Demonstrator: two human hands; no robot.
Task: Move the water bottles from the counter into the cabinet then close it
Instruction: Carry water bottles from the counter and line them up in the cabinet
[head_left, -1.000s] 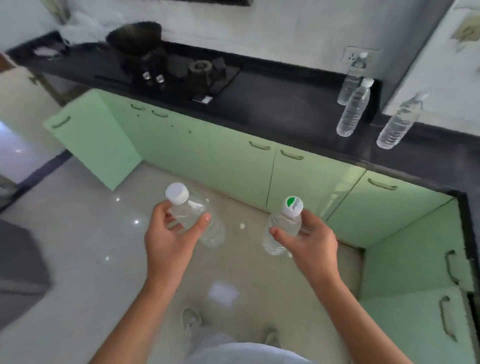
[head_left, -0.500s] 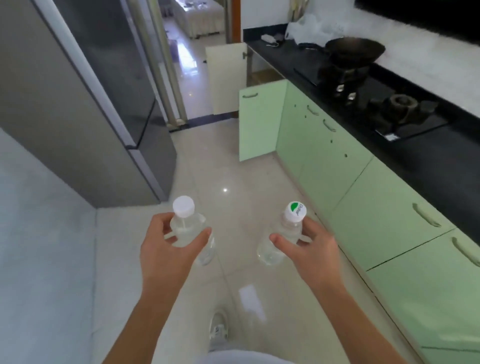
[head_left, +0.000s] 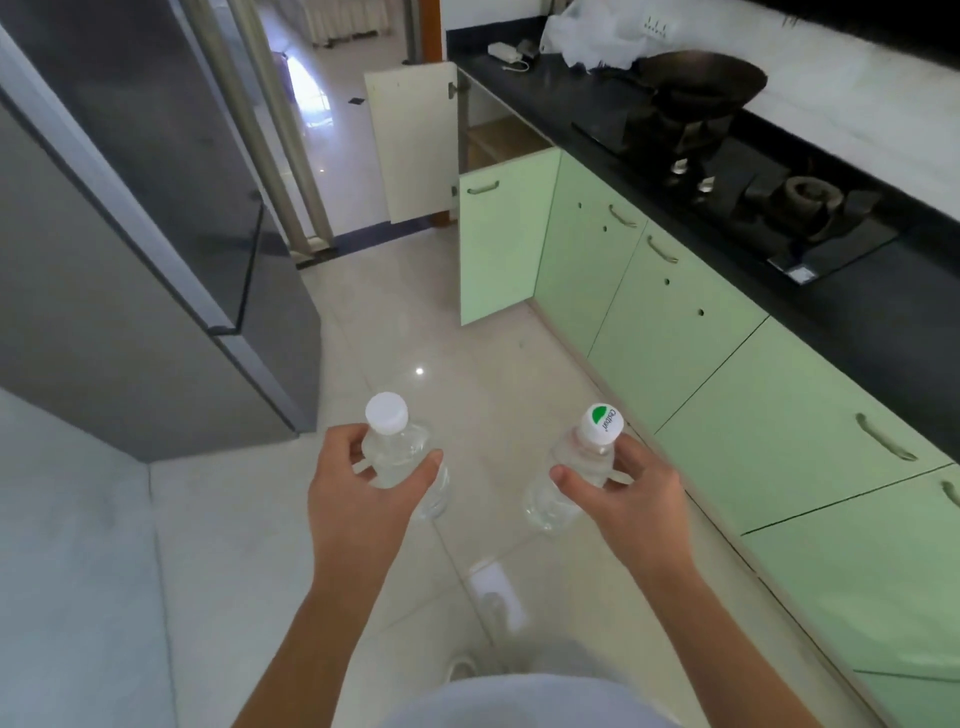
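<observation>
Water bottle (head_left: 397, 470), plain white cap: left hand (head_left: 358, 501) grips it round the shoulder, thumb across the front, fingers curled behind. Second water bottle (head_left: 574, 470), white cap with a green patch: right hand (head_left: 636, 501) grips it the same way. The two are apart, not touching, caps tipped toward the camera, in the air over the floor (head_left: 467, 338), well short of the open cabinet (head_left: 498, 140).

Aisle: pale glossy tile runs from the feet up to the open cabinet. Right edge is a row of shut green doors (head_left: 753, 395) under the black worktop (head_left: 883, 332), leading straight to the open cabinet. Left edge is a grey fridge (head_left: 130, 260), across the aisle from the open cabinet.

Obstruction: the open cabinet's green door (head_left: 493, 239) is swung out into the aisle and narrows it there. Just past it a cream door (head_left: 410, 145) also stands out, inner face showing. A wooden shelf shows between them.

Worktop, on the near side of the open cabinet: gas hob (head_left: 810, 223), one burner bare, a dark wok (head_left: 701, 78) on the farther one. Over the open cabinet: white plastic bag (head_left: 587, 41), small white adaptor (head_left: 504, 49). Beyond the open cabinet: doorway (head_left: 332, 67) to a bright room.
</observation>
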